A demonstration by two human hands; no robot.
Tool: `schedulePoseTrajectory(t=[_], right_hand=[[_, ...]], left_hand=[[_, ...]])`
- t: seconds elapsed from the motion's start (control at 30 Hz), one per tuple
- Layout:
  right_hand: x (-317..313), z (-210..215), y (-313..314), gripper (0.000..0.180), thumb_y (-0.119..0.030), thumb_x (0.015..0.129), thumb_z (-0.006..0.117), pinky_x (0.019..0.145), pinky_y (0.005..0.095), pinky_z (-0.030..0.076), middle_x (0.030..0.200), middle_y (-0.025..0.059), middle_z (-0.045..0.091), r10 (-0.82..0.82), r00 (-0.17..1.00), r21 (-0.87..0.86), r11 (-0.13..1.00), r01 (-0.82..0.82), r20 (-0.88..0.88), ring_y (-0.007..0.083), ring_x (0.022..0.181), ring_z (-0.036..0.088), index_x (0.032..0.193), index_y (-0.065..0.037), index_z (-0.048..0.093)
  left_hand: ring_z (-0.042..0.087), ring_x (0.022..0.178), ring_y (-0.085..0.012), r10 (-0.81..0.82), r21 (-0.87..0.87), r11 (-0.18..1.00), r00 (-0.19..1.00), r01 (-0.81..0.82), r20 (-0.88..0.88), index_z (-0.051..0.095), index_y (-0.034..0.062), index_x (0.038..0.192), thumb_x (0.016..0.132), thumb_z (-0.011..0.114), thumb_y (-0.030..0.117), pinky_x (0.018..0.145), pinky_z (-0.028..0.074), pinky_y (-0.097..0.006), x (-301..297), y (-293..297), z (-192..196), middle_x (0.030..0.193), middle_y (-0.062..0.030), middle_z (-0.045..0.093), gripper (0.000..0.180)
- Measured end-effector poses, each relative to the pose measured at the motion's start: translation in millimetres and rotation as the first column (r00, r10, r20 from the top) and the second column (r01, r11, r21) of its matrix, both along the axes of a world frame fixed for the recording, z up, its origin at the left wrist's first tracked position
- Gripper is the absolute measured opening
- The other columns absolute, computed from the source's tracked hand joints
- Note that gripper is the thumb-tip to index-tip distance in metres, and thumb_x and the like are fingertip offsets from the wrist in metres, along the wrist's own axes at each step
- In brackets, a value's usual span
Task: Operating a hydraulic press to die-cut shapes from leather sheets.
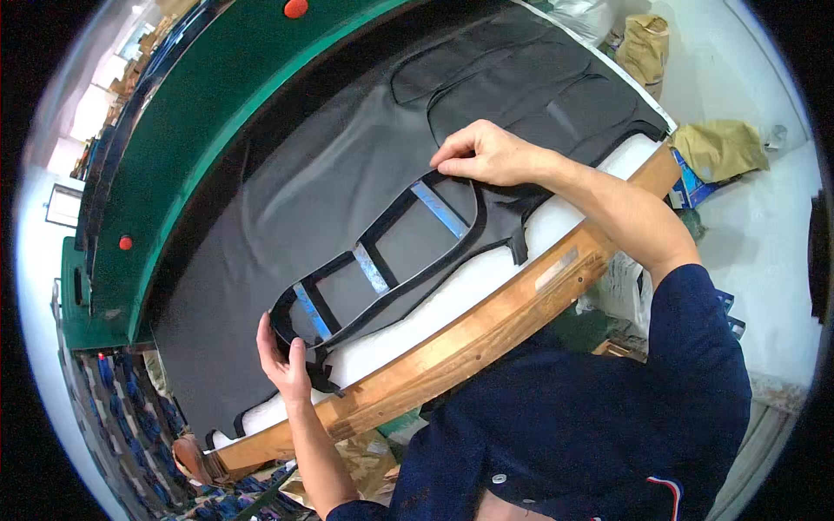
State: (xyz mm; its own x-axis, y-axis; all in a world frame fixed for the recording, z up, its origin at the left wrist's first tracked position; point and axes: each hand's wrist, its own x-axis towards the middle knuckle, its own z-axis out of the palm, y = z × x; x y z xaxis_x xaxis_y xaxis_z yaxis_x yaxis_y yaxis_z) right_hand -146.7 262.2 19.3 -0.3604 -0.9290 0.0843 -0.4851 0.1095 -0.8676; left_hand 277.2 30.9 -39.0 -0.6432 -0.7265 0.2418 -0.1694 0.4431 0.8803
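A sole-shaped metal cutting die (371, 267) lies on a black sheet of material (304, 200); its thin dark wall is braced by three blue, worn crossbars. My left hand (288, 372) grips the die's lower left end, thumb on the near side and fingers around the outside. At the far right end, my right hand (493, 154) pinches the rim between thumb and fingers. Curved cut outlines show in the sheet beyond my right hand, and its near edge is ragged with scalloped cut-outs and loose strips.
Under the sheet a white board (382, 343) shows along the near side, edged by a wooden beam (469, 352) close to my body. A green machine beam (187, 187) with red buttons arches over the far side. Tan bags (717, 149) stand at the right.
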Motion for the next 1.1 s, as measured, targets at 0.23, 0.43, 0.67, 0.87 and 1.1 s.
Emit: schedulePoseTrajectory(t=[0.23,0.43,0.67,0.87,1.1], right_hand=[[-9.2,-2.5,-1.4,0.021,-0.015,0.093,0.069,0.082,0.0289,0.053,0.096,0.0087,0.074,0.073,0.995,0.035,0.996,-0.076,0.074,0.0139,0.089,0.067,0.107,0.001,0.073],[-8.9,-6.1,-8.3,0.022,-0.017,0.093,0.069,0.084,0.0282,0.053,0.098,0.0091,0.073,0.119,0.993,-0.007,0.993,-0.118,0.026,0.0140,0.091,0.066,0.106,0.000,0.073],[-7.8,-1.9,0.7,0.019,-0.013,0.093,0.068,0.079,0.0257,0.051,0.094,0.0036,0.070,0.016,0.996,0.059,0.998,-0.022,0.092,0.0093,0.086,0.062,0.106,0.000,0.072],[-4.4,-1.5,-4.1,0.020,-0.013,0.094,0.067,0.079,0.0250,0.051,0.095,0.0024,0.070,0.004,0.993,0.102,0.995,-0.016,0.121,0.0086,0.087,0.062,0.109,0.000,0.071],[-9.0,-7.6,-3.3,0.020,-0.014,0.094,0.068,0.077,0.0246,0.051,0.092,0.0028,0.070,0.033,0.998,0.074,0.997,-0.036,0.044,0.0081,0.085,0.062,0.109,-0.001,0.071]], left_hand=[[0.049,0.130,-0.0229,-0.006,0.073,0.997,0.999,0.008,-0.038,0.041,-0.0033,0.146,0.087,0.063,0.004,0.111,0.036,-0.035,-2.0,1.2,5.9,0.144,-0.0141,0.049,0.064],[0.053,0.122,-0.0199,0.051,0.038,0.998,0.998,-0.050,-0.032,0.045,-0.0018,0.144,0.083,0.064,0.001,0.105,0.040,-0.032,3.3,2.4,6.7,0.139,-0.0123,0.053,0.064],[0.056,0.119,-0.0210,0.019,0.059,0.998,1.000,-0.018,-0.020,0.047,-0.0024,0.141,0.080,0.071,0.005,0.104,0.043,-0.032,-8.2,6.1,11.3,0.131,-0.0134,0.058,0.066],[0.056,0.120,-0.0218,0.008,0.023,1.000,1.000,-0.008,-0.021,0.047,-0.0023,0.141,0.080,0.071,0.007,0.106,0.042,-0.033,-4.5,3.0,11.3,0.132,-0.0140,0.058,0.067],[0.055,0.122,-0.0222,0.031,0.059,0.998,1.000,-0.031,0.000,0.046,-0.0019,0.142,0.079,0.065,0.002,0.107,0.040,-0.034,-9.4,6.1,13.3,0.135,-0.0132,0.056,0.066]])
